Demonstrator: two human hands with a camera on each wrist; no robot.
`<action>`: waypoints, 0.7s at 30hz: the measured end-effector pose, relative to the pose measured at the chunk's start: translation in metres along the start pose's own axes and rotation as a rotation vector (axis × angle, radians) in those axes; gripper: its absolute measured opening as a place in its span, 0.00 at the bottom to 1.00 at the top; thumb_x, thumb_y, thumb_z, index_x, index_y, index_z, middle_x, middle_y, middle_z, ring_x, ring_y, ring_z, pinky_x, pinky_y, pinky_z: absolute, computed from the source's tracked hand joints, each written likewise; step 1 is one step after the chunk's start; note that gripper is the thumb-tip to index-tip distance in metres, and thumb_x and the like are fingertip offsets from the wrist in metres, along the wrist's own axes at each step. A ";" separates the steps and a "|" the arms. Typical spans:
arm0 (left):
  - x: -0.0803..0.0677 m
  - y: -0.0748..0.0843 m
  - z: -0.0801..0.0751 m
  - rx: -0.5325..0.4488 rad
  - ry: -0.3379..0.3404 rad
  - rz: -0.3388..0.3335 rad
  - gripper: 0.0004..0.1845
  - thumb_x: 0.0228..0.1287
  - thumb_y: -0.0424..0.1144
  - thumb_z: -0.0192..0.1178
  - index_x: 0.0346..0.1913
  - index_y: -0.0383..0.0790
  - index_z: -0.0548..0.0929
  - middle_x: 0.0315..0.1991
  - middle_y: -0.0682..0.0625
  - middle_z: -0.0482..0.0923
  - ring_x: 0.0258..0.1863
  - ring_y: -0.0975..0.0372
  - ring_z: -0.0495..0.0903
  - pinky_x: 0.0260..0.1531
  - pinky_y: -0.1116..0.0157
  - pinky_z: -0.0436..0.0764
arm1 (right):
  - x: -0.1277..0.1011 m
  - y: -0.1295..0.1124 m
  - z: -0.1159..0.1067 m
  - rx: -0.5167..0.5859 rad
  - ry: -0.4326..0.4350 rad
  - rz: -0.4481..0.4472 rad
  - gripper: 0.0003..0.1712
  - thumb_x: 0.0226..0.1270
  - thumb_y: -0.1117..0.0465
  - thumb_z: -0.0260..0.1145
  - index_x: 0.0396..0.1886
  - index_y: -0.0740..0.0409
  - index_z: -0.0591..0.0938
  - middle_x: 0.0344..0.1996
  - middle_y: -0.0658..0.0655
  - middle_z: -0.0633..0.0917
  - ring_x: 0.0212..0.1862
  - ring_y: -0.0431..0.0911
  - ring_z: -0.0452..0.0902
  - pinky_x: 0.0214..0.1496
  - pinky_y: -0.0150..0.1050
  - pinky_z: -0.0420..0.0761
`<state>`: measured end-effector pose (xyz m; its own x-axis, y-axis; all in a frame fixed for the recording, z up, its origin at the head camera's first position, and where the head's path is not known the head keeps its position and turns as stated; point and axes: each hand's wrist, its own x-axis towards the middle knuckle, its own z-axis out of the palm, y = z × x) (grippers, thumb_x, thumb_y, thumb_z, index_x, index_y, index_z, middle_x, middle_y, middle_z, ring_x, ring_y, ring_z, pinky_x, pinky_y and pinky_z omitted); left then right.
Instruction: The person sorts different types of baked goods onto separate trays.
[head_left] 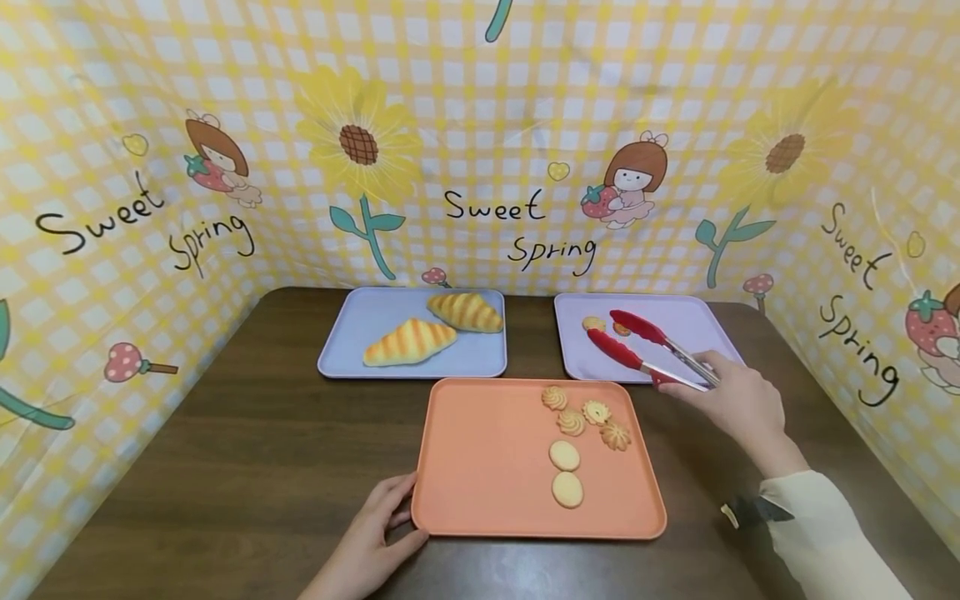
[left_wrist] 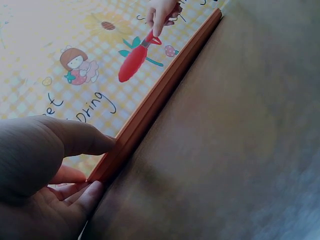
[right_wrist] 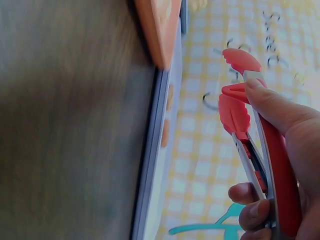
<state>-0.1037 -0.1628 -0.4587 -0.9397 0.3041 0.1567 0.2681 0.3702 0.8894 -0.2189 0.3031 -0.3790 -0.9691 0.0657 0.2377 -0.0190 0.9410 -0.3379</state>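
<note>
My right hand (head_left: pixel 738 400) grips a pair of red-tipped metal tongs (right_wrist: pixel 277 170). The tongs' tips stand spread apart above the lavender tray (head_left: pixel 712 325), with nothing between them in the right wrist view. Near those tips lie a round cookie (head_left: pixel 593 322) and a smaller browned cookie (head_left: pixel 622 329), partly hidden. My left hand (head_left: pixel 367 533) holds the near left corner of the orange tray (head_left: pixel 480 458), its thumb at the front edge and fingers along the side. On that tray are several swirled cookies (head_left: pixel 571 422) and two smooth oval cookies (head_left: pixel 567 489).
A blue tray (head_left: pixel 345 333) at the back left bears two striped croissant-shaped breads (head_left: pixel 409 342). The trays stand on a dark wooden table (head_left: pixel 247 467). Behind and beside it hangs a yellow checked cloth (head_left: pixel 480 108). A dark strap (head_left: pixel 757 508) hangs at the right sleeve.
</note>
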 end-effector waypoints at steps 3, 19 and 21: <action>0.000 -0.001 0.001 0.000 0.004 0.019 0.36 0.63 0.31 0.68 0.69 0.19 0.64 0.62 0.32 0.66 0.60 0.55 0.71 0.54 0.66 0.81 | -0.010 -0.007 -0.002 0.003 0.002 -0.036 0.45 0.50 0.24 0.69 0.57 0.52 0.80 0.39 0.65 0.86 0.33 0.56 0.77 0.25 0.45 0.70; -0.001 -0.006 0.002 0.020 0.044 0.111 0.35 0.61 0.28 0.69 0.66 0.17 0.66 0.61 0.31 0.67 0.59 0.63 0.72 0.52 0.68 0.81 | -0.050 -0.030 0.007 -0.017 -0.034 -0.157 0.42 0.45 0.26 0.73 0.51 0.50 0.84 0.18 0.43 0.77 0.23 0.42 0.71 0.21 0.39 0.68; -0.001 -0.006 0.002 0.018 0.039 0.105 0.35 0.61 0.29 0.69 0.67 0.18 0.66 0.61 0.31 0.67 0.59 0.62 0.72 0.52 0.68 0.81 | -0.053 -0.031 0.008 -0.023 -0.036 -0.173 0.42 0.44 0.26 0.74 0.50 0.50 0.84 0.19 0.43 0.78 0.23 0.42 0.70 0.21 0.39 0.69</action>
<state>-0.1040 -0.1632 -0.4652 -0.9136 0.3080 0.2653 0.3688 0.3537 0.8596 -0.1695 0.2674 -0.3885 -0.9601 -0.1095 0.2575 -0.1811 0.9447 -0.2735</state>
